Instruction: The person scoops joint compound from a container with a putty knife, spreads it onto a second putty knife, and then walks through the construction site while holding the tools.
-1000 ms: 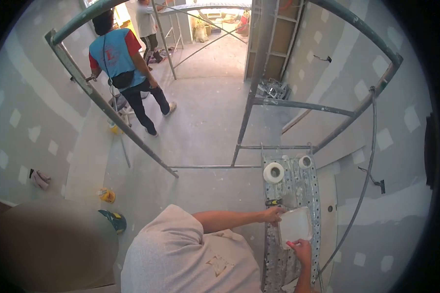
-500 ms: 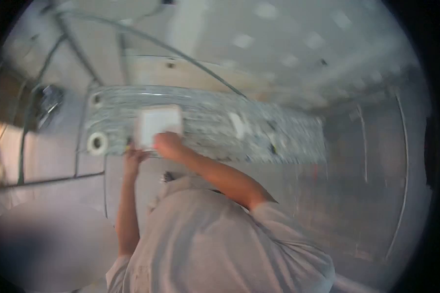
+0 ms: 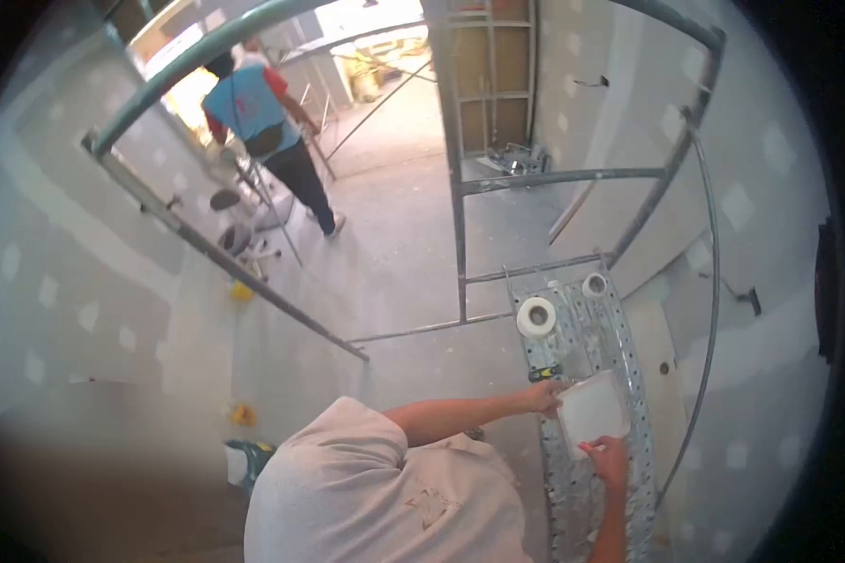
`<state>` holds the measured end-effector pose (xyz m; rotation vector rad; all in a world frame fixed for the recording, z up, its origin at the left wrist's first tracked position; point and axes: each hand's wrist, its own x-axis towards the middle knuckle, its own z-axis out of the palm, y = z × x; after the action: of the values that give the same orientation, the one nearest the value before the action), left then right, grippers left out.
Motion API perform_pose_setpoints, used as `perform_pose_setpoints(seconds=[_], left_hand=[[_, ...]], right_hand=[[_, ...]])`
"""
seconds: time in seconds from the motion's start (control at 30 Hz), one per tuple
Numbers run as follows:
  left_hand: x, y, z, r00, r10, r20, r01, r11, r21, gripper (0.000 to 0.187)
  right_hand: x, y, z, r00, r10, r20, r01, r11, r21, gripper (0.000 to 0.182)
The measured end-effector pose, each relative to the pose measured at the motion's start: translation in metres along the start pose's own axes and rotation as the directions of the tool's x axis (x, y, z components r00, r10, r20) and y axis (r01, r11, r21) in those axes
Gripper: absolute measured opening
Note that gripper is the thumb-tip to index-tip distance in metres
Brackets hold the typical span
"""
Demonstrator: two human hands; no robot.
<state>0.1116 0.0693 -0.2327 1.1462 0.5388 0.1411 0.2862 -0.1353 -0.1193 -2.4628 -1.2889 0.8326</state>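
Observation:
A square, shallow white tray (image 3: 595, 413) with a pale rim lies over the scaffold platform. My left hand (image 3: 546, 398) has its fingers closed on the tray's left edge. At the tray's near corner, my right hand (image 3: 608, 460) is closed, with a small red bit showing at its fingertips; what it grips is too small to make out. Just beyond my left hand is a yellow and black tool (image 3: 544, 373). A large roll of white tape (image 3: 536, 318) and a smaller roll (image 3: 594, 285) lie at the platform's far end.
Green scaffold tubes (image 3: 459, 188) frame the perforated metal platform (image 3: 642, 450). On the floor below, a person in a blue vest (image 3: 250, 105) stands near a doorway. A plasterboard wall (image 3: 760, 375) runs close along the right.
My view has swung left, bringing the doorway and the person in blue into sight. Both hands stay at the white tray, which now appears further right and lower.

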Motion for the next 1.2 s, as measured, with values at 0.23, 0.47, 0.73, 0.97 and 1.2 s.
perform_pose_setpoints(seconds=[0.23,0.47,0.73,0.97,1.2], left_hand=[[-0.001,-0.003,0.019,1.0,0.015,0.025,-0.016,1.0,0.021,0.055],[-0.006,0.0,0.018,0.999,-0.033,0.029,0.032,0.998,0.056,0.056],[0.026,-0.047,0.002,0.993,0.106,-0.058,-0.085,0.956,0.282,0.055],[0.003,-0.022,0.005,0.998,-0.038,0.041,0.041,0.996,-0.074,0.048],[-0.039,0.002,0.022,0.992,0.028,-0.122,-0.021,0.998,0.061,0.05]], right_hand=[[-0.002,-0.035,-0.018,0.997,0.034,-0.068,-0.032,0.999,0.037,0.039],[-0.004,0.001,-0.023,0.996,0.079,0.031,-0.077,0.994,-0.078,0.045],[0.004,-0.044,0.018,0.949,0.016,-0.314,0.032,0.988,0.148,0.04],[-0.044,-0.031,0.032,0.975,0.11,-0.193,-0.101,0.993,0.056,0.046],[-0.119,0.127,0.005,0.667,0.565,-0.486,-0.278,0.793,0.542,0.02]])
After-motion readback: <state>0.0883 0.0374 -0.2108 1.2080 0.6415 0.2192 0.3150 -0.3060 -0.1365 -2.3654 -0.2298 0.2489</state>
